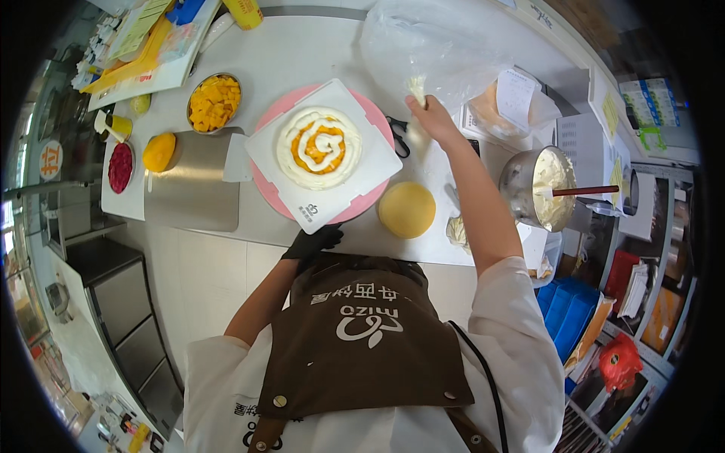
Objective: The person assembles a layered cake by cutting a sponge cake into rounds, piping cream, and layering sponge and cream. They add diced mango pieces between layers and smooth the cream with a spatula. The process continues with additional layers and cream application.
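Observation:
My right hand (pixel 432 119) is bare and closed around a piping bag (pixel 416 85) with pale cream in it, to the right of the cake. At the table's near edge, my left hand (pixel 317 241) wears a black glove and lies by the rim of a pink turntable (pixel 266 121). Its dark fingers are hard to make out. A white square cake board (pixel 355 102) rests on the turntable. On the board sits a round cake layer (pixel 291 151) with a cream ring at its edge, orange fruit pieces inside, and a cream spiral over them.
A plain round sponge layer (pixel 407 210) lies right of the turntable, near black scissors (pixel 400 140). Farther right stands a metal bowl of cream (pixel 521 189) with a brown-handled tool. Leftward are a steel tray (pixel 192 189), mango (pixel 159 152), diced mango bowl (pixel 214 104) and red filling (pixel 121 167).

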{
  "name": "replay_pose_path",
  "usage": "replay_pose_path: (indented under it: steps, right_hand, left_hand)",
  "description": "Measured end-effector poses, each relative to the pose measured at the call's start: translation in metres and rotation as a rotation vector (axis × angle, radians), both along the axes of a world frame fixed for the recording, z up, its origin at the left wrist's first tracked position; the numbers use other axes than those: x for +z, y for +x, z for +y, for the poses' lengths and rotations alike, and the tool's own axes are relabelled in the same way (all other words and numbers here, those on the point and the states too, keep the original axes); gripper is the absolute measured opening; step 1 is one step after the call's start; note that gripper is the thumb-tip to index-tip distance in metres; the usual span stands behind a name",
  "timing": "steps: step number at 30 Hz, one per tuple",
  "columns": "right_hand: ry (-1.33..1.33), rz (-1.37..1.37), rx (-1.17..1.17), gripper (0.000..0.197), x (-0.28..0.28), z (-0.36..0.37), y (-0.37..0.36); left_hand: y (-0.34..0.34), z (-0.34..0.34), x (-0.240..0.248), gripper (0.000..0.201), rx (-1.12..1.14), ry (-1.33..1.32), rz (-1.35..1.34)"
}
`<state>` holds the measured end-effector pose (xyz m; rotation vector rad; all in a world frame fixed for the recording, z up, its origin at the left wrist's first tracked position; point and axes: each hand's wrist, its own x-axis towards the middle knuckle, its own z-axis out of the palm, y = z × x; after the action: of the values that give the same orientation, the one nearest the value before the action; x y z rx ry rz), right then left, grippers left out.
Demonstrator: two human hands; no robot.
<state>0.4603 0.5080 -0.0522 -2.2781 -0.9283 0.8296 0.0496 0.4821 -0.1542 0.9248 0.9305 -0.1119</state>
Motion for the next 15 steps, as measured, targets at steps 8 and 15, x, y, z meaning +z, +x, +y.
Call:
replay_pose_path:
  steps: [8, 15]
  right_hand:
    - [-0.234, 0.134, 0.366, 0.051, -0.010, -0.104, -0.021]
    - [0.038, -0.266, 0.362, 0.057, -0.066, -0.198, -0.068]
  left_hand:
    - [0.122, -0.075, -0.005, 0.067, -0.060, 1.043, 0.181]
    - [0.152, -0.110, 0.013, 0.071, 0.006, 1.218, 0.304]
